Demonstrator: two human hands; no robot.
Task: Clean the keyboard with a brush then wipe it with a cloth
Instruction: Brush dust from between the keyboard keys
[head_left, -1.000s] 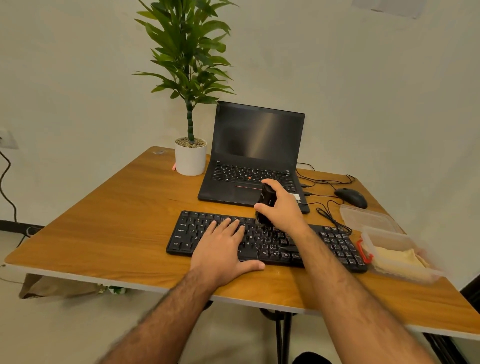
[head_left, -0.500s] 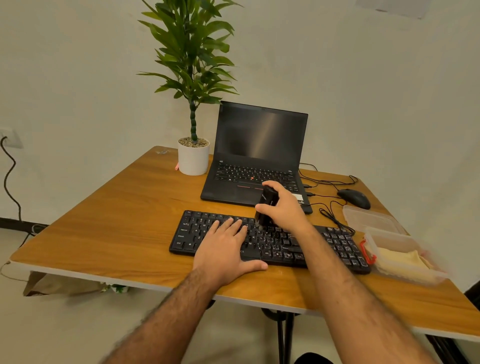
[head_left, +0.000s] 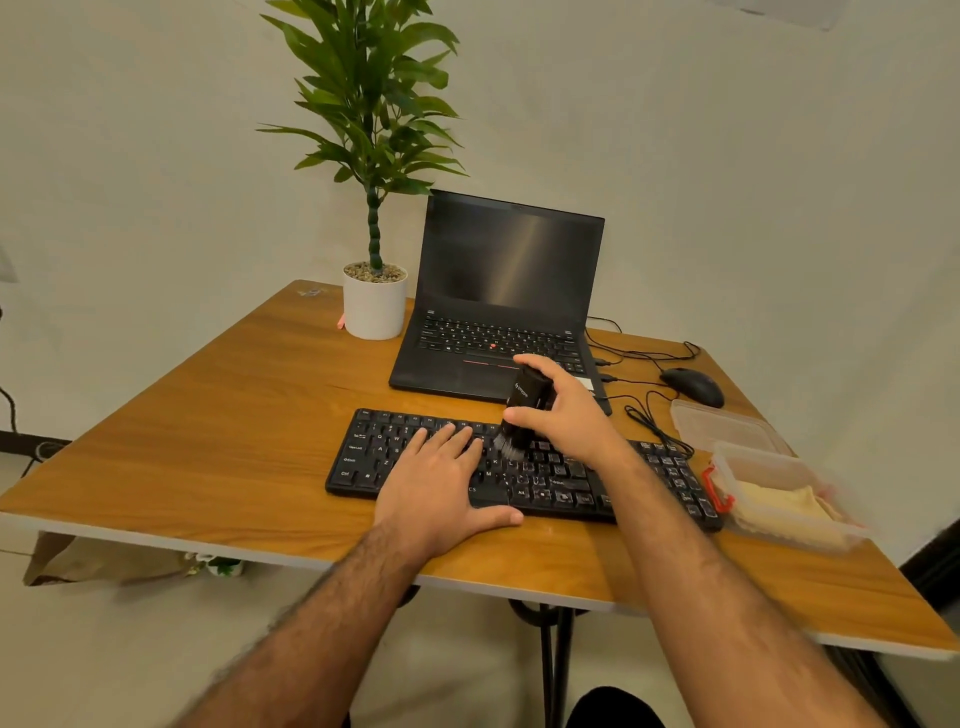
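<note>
A black keyboard (head_left: 545, 478) lies across the wooden table (head_left: 223, 441) near its front edge. My left hand (head_left: 441, 488) rests flat on the keyboard's left half, fingers spread. My right hand (head_left: 566, 410) grips a black brush (head_left: 522, 410) by its stubby body, tilted, with the bristles touching the keys at the middle of the keyboard. A yellow cloth (head_left: 784, 506) lies inside a clear plastic box (head_left: 727, 462) at the keyboard's right end.
An open black laptop (head_left: 504, 301) stands behind the keyboard, beside a potted plant (head_left: 374, 296) in a white pot. A black mouse (head_left: 693, 385) with tangled cables sits at the back right, near the box's clear lid (head_left: 722, 426).
The brush has tilted and its bristles have swept slightly left across the middle keys. My left hand stays flat on the keyboard.
</note>
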